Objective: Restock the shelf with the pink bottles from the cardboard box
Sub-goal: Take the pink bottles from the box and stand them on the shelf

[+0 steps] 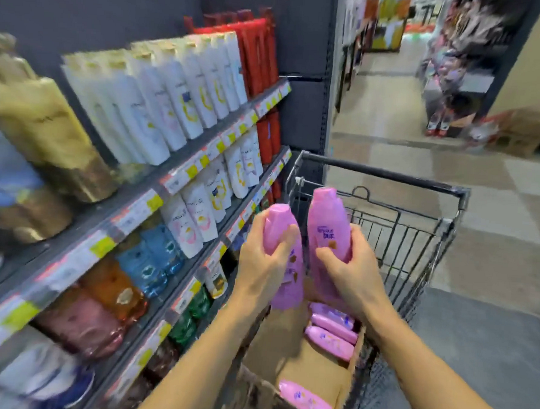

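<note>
My left hand grips one pink bottle and my right hand grips a second pink bottle. Both bottles stand upright, caps up, side by side above the cardboard box. The open box sits in a wire shopping cart and holds several more pink bottles lying flat, with one near its front edge. The shelf runs along my left, just beside the left-hand bottle.
The shelf rows carry white, red, gold, blue, orange and green bottles behind yellow price tags. The cart's black handle bar is on the far side. An aisle floor opens to the right, with stacked cartons and a display stand further back.
</note>
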{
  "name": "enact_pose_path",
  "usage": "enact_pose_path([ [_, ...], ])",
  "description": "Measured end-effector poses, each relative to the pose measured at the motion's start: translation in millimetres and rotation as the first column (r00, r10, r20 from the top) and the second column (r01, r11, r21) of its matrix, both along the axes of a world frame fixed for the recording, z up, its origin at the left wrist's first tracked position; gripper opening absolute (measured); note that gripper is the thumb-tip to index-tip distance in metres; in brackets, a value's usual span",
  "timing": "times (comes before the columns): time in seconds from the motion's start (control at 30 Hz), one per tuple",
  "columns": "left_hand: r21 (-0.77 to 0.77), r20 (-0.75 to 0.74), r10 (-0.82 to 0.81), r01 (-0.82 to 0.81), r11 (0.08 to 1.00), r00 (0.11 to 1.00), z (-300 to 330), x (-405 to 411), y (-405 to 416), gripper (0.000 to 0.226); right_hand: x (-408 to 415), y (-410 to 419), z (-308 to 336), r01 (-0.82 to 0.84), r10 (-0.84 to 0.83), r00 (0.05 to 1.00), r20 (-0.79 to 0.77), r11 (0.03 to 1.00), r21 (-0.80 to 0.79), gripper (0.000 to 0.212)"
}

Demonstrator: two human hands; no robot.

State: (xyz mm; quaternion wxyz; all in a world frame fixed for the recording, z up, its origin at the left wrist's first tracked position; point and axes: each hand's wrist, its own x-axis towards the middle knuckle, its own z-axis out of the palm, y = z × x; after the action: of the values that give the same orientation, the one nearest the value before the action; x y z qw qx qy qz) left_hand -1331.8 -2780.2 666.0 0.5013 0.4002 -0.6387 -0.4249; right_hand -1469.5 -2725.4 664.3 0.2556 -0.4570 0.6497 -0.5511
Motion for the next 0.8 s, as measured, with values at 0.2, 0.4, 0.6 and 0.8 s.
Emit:
enact_pose_path([
  [0.2,-0.120,-0.068,0.204,-0.211,0.970,0.977,93.4,66.6,93.9,0.037,58.0,60.6,81.5,-0.231,0.254,0.960,0.115,0.955,-0.184,0.021],
  [0.4,-0.110,-0.114,0.418,-0.430,0.896,0.901,145.6,166.4,194.3,0.033,154.6,112.7,150.4,-0.467,0.527,0.839,0.138,0.826,-0.315,0.022],
  [0.6,-0.073,-0.163,0.642,-0.659,0.749,0.749,172.5,283.7,322.5,0.032,286.6,194.8,179.1,-0.676,0.765,0.634,0.116,0.621,-0.396,0.032],
  [0.8,-0.122,-0.183,0.855,-0.874,0.469,0.485,170.1,409.4,481.9,0.028,441.8,310.8,166.3,-0.839,0.927,0.357,0.114,0.371,-0.398,0.045],
])
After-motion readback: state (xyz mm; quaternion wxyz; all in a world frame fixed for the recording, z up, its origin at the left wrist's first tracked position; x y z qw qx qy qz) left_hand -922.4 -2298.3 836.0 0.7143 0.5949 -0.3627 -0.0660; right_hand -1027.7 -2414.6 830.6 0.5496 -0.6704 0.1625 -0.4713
